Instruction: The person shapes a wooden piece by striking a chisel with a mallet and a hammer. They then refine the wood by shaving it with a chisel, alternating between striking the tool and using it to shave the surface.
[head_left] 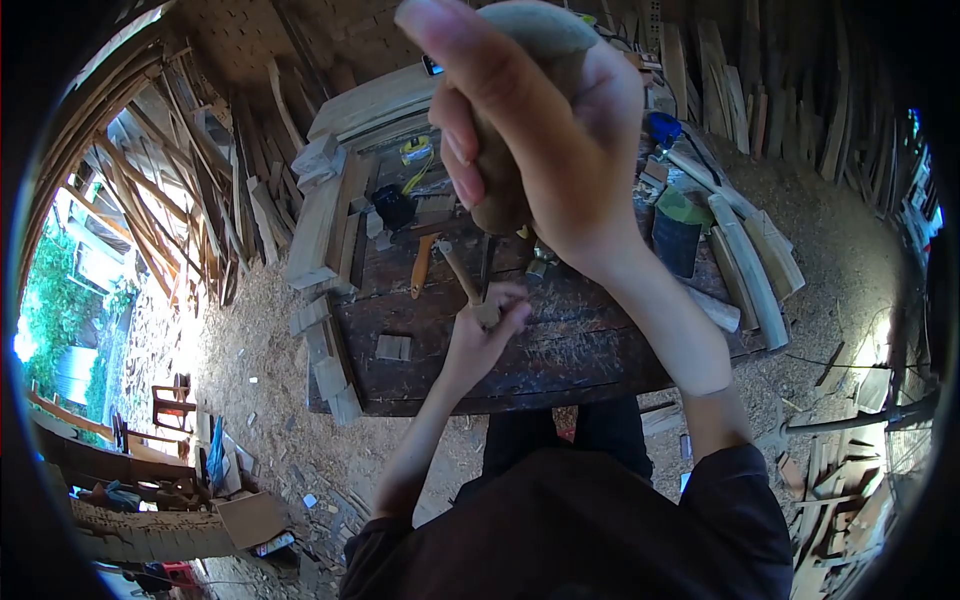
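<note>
My right hand (570, 140) is raised close to the camera, its fingers wrapped round a thick, rounded wooden mallet (505, 185). The thumb lies along the wood, and the mallet's upper part runs to the top edge of view. Low over the near half of the workbench (440, 375), my left hand (480, 335) is closed round a slim wooden piece (463, 272) with a blocky near end. A thin dark bar (487, 262) stands out just beyond those fingers. To their left lies an orange-handled tool (421, 268).
On the bench are a yellow tape measure (414, 152), a dark round object (393, 207), a small wood block (394, 347) and wood shavings. Curved timber pieces (748, 270) line the right edge, and stacked boards (315, 245) the left. Planks lean against the walls.
</note>
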